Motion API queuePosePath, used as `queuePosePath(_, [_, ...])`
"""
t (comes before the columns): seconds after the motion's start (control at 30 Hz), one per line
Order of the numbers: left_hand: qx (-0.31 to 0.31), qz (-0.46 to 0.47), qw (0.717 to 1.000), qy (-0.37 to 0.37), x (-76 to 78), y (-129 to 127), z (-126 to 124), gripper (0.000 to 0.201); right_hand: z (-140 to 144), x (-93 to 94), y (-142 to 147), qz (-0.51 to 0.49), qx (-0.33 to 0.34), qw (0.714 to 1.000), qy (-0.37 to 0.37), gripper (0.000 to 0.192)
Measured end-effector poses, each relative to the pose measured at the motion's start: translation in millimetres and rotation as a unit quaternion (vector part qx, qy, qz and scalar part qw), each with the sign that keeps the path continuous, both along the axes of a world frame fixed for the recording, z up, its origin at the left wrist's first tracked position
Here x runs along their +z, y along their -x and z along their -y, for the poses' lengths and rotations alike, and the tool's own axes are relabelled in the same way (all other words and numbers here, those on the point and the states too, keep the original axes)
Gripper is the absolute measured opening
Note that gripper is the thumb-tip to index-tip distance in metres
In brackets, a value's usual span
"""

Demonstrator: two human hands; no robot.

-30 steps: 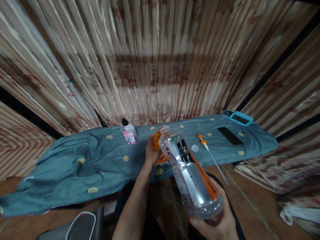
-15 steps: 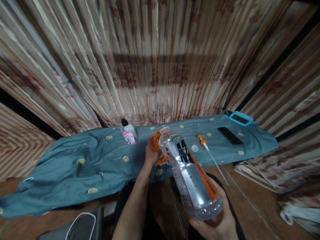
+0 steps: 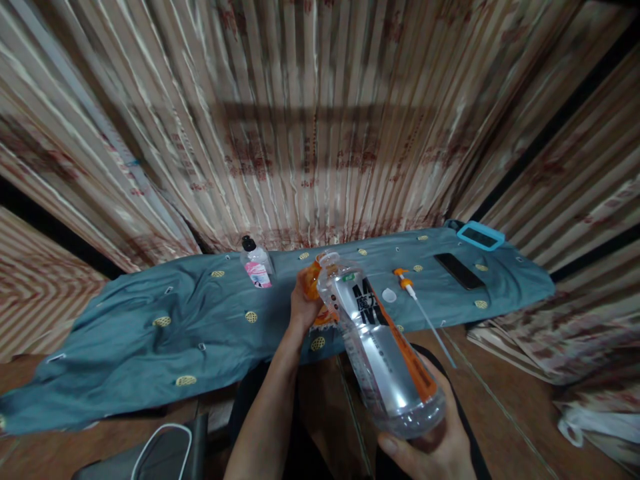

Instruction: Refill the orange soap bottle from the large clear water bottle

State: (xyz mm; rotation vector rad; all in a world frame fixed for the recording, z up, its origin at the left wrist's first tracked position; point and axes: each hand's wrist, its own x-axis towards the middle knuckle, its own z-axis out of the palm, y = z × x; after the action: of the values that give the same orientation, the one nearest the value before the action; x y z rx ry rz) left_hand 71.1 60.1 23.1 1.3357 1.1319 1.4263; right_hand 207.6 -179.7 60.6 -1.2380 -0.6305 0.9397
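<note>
My right hand (image 3: 433, 443) grips the bottom end of a large clear plastic bottle (image 3: 383, 347) with a silver and orange label. The bottle is tilted, its open neck pointing up and away to the left. My left hand (image 3: 303, 300) is closed around an orange bottle (image 3: 313, 283), whose top meets the big bottle's mouth; the large bottle hides much of it. Whether liquid runs between them I cannot tell. To the right, an orange and white pump head (image 3: 404, 280) with a long tube lies on the cloth beside a small clear disc (image 3: 389, 295).
A teal patterned cloth (image 3: 210, 347) covers the long, low surface. On it stand a clear bottle with a black cap and pink label (image 3: 257, 267), a black phone (image 3: 459, 271) and a blue-framed device (image 3: 481, 235). A pleated curtain (image 3: 310, 133) hangs behind. A grey stool (image 3: 185, 453) sits lower left.
Almost nothing differs. Both hands hold their bottles in the same pose, and the whole view has shifted very slightly.
</note>
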Motion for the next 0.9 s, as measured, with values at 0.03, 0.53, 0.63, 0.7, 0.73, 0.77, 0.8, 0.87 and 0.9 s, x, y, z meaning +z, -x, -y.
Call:
queuePosePath(0.03, [-0.001,0.003,1.0,-0.001,-0.7,-0.2,-0.3,0.056,-0.1,-0.1,0.4,0.0,0.0,1.0,-0.004,0.118])
queuePosePath(0.53, [-0.002,0.013,1.0,0.017,3.1,-1.0,1.6,0.057,0.1,3.9,0.6,0.023,0.01,1.0,0.008,0.104])
queuePosePath(0.63, [-0.007,0.02,1.0,0.013,0.8,-1.3,0.4,0.057,-0.2,4.4,1.0,0.03,0.009,0.999,0.007,0.103])
queuePosePath(0.7, [-0.006,0.017,1.0,0.009,-0.1,-1.1,-0.1,0.057,-0.5,4.7,1.8,0.021,0.003,1.0,0.004,0.103])
queuePosePath(0.73, [-0.006,0.014,1.0,0.008,-0.3,-0.9,-0.2,0.057,-0.6,5.0,2.2,0.014,-0.001,1.0,0.004,0.102])
queuePosePath(0.77, [-0.006,0.012,1.0,0.009,-0.3,-0.7,-0.2,0.057,-0.7,5.3,2.6,0.008,-0.003,1.0,0.004,0.102])
queuePosePath(0.8, [-0.006,0.011,1.0,0.008,-0.2,-0.4,-0.1,0.057,-0.7,5.6,2.9,0.005,-0.003,1.0,0.004,0.102])
queuePosePath(0.87, [-0.011,0.011,1.0,0.006,-0.1,-0.1,0.3,0.058,-0.8,6.4,3.3,0.008,-0.002,1.0,0.004,0.1])
queuePosePath(0.9, [-0.012,0.013,1.0,0.004,-0.1,0.0,0.4,0.059,-0.9,6.8,3.4,0.012,0.0,1.0,0.003,0.1])
